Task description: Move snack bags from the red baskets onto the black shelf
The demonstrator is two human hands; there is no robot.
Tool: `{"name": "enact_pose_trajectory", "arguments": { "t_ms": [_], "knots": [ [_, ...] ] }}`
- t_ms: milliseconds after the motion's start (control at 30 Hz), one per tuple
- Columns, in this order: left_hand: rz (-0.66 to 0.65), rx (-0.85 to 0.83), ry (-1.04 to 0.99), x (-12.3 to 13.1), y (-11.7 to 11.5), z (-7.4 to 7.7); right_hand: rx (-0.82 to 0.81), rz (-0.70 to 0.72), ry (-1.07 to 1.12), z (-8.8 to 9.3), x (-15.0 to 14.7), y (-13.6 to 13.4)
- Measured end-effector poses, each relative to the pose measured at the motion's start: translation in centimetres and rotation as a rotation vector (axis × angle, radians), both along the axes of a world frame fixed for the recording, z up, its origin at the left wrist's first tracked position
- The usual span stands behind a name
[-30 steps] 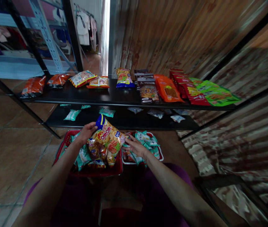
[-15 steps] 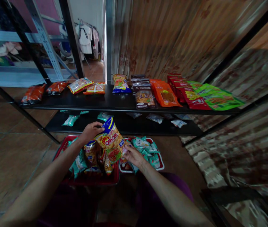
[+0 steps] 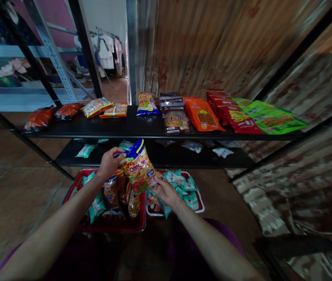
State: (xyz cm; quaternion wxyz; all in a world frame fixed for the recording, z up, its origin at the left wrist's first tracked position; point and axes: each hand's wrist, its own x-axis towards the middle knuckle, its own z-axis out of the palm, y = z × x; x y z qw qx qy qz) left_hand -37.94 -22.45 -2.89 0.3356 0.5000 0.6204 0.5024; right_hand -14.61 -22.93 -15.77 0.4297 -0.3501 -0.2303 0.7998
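Note:
Between my two hands is a yellow and blue snack bag (image 3: 138, 168), tilted, its printed front facing me. My left hand (image 3: 110, 160) pinches its blue upper left corner. My right hand (image 3: 162, 189) grips the lower right edge, fingers partly behind the bag. Below it sits a red basket (image 3: 144, 218) with similar snack bags (image 3: 111, 194) and teal packets (image 3: 96, 205) inside. Beside that, on the right, a white-rimmed basket (image 3: 202, 205) holds more teal packets (image 3: 179, 178). A matching yellow and blue bag (image 3: 147, 104) stands on the upper shelf.
A black shelf rack (image 3: 95, 127) spans the view ahead. Its upper level carries orange bags (image 3: 39, 119), brown pouches (image 3: 175, 117), red pouches (image 3: 236, 115) and green pouches (image 3: 277, 117). Small packets (image 3: 192, 146) lie on the lower shelf (image 3: 154, 158). A corrugated wall (image 3: 201, 47) rises behind.
Both hands have lifted the snack bag slightly, and it is turned a little more upright. The camera view has shifted slightly. Both hands keep their hold.

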Motion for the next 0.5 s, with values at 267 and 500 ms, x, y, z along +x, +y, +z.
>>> {"name": "enact_pose_trajectory", "arguments": {
  "t_ms": [267,500],
  "knots": [
    [-0.007,0.124,0.14,1.9,0.4,0.2,0.282,0.293,-0.2,-0.1,1.1,0.0],
    [-0.169,0.134,0.22,2.9,1.2,-0.6,0.523,0.039,-0.184,3.5,1.6,2.1]
  ]
}}
